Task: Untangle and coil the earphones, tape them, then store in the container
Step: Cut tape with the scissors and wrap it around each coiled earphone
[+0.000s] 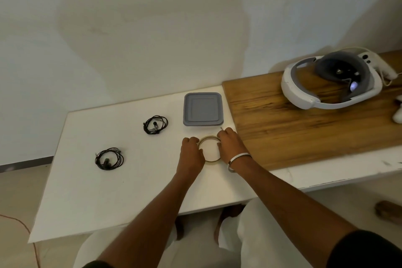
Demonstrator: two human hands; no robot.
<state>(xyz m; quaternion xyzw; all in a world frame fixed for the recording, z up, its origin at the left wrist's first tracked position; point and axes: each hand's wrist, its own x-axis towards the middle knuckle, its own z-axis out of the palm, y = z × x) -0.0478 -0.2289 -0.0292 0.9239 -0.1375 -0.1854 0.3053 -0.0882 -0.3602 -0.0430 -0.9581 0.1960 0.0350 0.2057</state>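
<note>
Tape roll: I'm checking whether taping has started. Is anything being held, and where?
Yes: both hands hold the tape roll on the table, left hand gripping its left rim, right hand its right rim.

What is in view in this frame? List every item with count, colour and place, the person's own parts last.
earphones: 2 sets, black, both coiled on the white table, one near the left front, one further back toward the middle
tape roll: 1, tan, on the table in front of the container, held between both hands
container: 1, grey, lid on, at the table's back right
white table: 1, centre
wooden board: 1, brown, right of the table
headset: 1, white and grey, on the board
cable: 1, orange, on the floor at lower left
bangle: 1, silver, right wrist
left hand: grips the roll's left side
right hand: grips the roll's right side
</note>
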